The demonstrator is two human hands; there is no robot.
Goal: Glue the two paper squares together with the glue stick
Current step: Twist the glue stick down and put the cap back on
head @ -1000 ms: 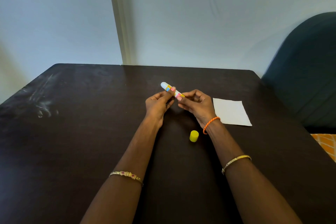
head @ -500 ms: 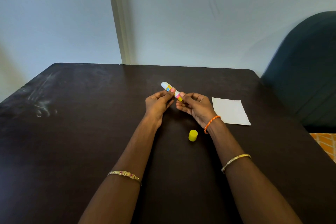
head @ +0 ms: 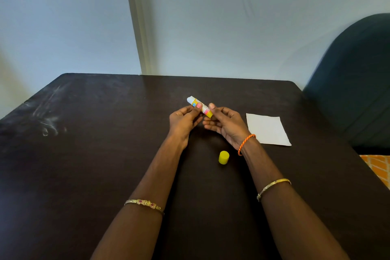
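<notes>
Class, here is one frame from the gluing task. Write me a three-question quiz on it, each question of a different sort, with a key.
1. True or false: the yellow cap is on the glue stick.
2. Which hand is nearer the paper: A left hand, B right hand?
3. Fill in: the cap stands on the dark ____.

Key: 1 false, it stands between the forearms. 2 B. 3 table.

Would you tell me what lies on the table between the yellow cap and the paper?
In the head view, the right wrist with its orange bracelet crosses between the cap and the paper; the table there is otherwise bare.
</notes>
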